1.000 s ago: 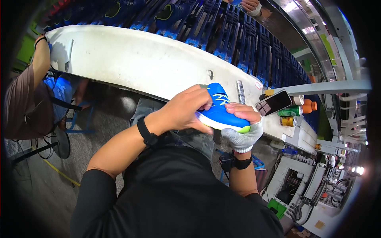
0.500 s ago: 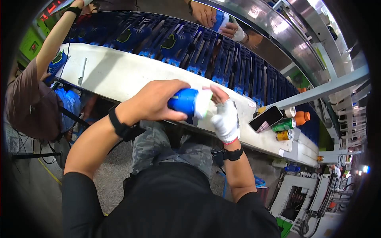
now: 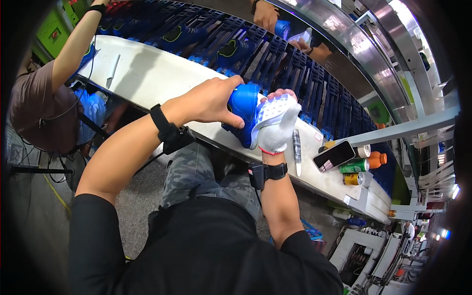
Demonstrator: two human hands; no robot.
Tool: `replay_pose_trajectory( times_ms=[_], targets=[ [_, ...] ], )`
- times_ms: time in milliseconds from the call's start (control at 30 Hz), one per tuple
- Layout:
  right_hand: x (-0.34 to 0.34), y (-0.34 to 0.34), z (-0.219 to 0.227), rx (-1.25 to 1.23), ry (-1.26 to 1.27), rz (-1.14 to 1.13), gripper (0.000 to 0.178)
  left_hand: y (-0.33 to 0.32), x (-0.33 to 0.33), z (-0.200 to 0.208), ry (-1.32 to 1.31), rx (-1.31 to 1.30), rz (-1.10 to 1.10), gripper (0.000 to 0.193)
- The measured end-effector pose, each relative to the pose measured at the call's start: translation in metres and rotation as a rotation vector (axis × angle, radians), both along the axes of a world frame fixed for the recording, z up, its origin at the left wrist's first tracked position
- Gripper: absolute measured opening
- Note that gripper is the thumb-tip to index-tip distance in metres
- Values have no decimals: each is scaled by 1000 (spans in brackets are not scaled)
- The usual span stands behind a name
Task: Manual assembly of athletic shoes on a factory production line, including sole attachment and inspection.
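A blue shoe (image 3: 244,98) is held on its side over the white ledge in front of me. My left hand (image 3: 214,101) wraps round the blue upper, thumb on the near side and fingers on the far side. On the right, my right hand (image 3: 276,129), in a white glove with bare fingertips, grips the shoe's pale sole (image 3: 278,109), which has a checked pattern. Its fingertips show past the sole's far edge. Just right of that glove, a thin tool (image 3: 297,150) with a dark wrapped handle and a light tip lies on the ledge.
Beyond the ledge (image 3: 142,73) runs a dark blue slatted conveyor (image 3: 280,69) carrying blue shoes (image 3: 236,50). To the right lie a phone (image 3: 334,156), a green can (image 3: 354,165), a yellow can (image 3: 352,178) and an orange bottle (image 3: 377,159). A co-worker's arm (image 3: 73,56) is at left.
The shoe has turned, showing more of its upper and patterned sole. My right hand, formerly with fingers apart beside it, has moved in and closed on the sole. The wrapped tool has come into sight.
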State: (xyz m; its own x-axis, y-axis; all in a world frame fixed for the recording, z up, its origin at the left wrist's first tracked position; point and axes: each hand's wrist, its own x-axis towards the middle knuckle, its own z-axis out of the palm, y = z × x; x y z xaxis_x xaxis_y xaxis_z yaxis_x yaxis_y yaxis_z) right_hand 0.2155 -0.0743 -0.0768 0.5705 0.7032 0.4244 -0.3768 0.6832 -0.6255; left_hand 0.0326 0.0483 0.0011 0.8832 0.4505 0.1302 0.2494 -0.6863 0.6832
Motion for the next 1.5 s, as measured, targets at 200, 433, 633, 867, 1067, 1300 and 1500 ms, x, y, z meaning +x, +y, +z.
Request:
replay_pose_trajectory(
  times_ms=[200,433,633,867,1067,1300,1500],
  targets=[
    [4,-9,9,-270,-309,-59,45,-7,16,13,43,78,-24,81],
    [23,-46,23,-329,-327,3,66,-35,47,38,69,315,-212,64],
    [38,-82,41,-316,-274,68,83,-60,67,40,-51,435,-345,64],
    [45,-103,61,-644,-726,-142,71,-60,65,42,-43,526,-436,71],
    [1,-132,-8,-485,-999,-525,82,-78,5,66,-27,324,-264,93],
    [-23,-109,-12,-290,-1075,-474,52,-92,-42,33,27,190,-122,99],
    [-29,-97,-32,-327,-960,-225,52,-66,-69,0,63,-44,-20,92]
  ],
)
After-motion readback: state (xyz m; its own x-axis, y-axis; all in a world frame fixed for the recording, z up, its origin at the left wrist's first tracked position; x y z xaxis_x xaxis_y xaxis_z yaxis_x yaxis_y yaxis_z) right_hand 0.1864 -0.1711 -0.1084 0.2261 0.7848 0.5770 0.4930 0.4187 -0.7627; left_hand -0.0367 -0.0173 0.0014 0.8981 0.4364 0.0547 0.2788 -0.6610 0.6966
